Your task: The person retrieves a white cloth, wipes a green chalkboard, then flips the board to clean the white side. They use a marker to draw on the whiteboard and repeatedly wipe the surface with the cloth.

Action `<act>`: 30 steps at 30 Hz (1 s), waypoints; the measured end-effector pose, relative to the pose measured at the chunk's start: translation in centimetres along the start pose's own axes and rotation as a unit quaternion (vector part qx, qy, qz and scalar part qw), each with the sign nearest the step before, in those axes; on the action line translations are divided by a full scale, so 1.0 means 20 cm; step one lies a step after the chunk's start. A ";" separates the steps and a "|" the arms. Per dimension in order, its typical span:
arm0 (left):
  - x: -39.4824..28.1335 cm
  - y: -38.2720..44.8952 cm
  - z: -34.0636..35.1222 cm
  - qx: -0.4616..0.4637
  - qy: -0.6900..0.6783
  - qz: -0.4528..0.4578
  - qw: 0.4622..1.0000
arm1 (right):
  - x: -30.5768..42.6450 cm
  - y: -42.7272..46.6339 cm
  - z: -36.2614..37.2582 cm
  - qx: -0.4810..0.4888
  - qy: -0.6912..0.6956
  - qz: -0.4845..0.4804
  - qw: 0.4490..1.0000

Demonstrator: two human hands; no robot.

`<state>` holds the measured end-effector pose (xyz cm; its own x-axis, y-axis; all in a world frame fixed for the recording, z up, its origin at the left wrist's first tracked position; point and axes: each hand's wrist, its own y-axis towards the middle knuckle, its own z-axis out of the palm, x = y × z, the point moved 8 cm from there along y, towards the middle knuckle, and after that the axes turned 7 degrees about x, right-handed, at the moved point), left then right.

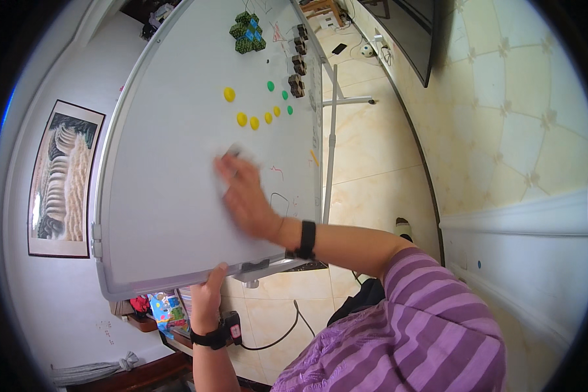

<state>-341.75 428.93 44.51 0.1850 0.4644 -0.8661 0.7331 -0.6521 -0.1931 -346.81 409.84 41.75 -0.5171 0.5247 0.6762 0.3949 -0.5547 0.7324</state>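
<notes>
A large whiteboard (166,171) in a pale frame fills the middle of the view. My right hand (250,196) is over its surface, motion-blurred, with a small dark thing at its fingertips that I cannot name. My left hand (208,294) grips the board's near frame edge, thumb on top, beside a black clip-like piece (256,265). Beyond my right hand are yellow round magnets (242,119) in a curve and green ones (271,86). Farther up are a green patterned cluster (247,33) and a row of brown patterned pieces (298,63). Red and black marker lines show near the right edge.
A metal stand pole (331,142) runs along the board's right side. A wall-mounted screen (406,39), a small ball (367,50) and a dark phone-like object (339,49) lie beyond. A framed picture (63,181) hangs at left. A black cable (279,340) crosses below the board, by a colourful bag (169,312).
</notes>
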 end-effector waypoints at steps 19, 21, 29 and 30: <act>0.01 0.06 0.05 0.059 -0.038 0.065 0.995 | -0.01 -0.04 0.11 0.131 0.020 -0.011 0.991; -0.01 0.07 0.06 0.059 -0.031 0.080 0.995 | -0.09 0.35 0.03 0.025 0.081 0.013 0.996; 0.02 0.08 0.04 0.055 -0.002 0.113 0.992 | 0.55 0.02 0.30 0.311 -0.049 -0.236 0.919; 0.02 0.07 0.06 0.059 -0.015 0.121 0.991 | 0.52 -0.01 0.29 0.346 -0.034 -0.237 0.907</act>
<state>-341.38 427.58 43.30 0.3244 0.2688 -0.9069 0.5876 -0.8086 -0.0294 -347.85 419.18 48.98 -0.7150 0.6500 0.2576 0.5346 0.2708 0.8005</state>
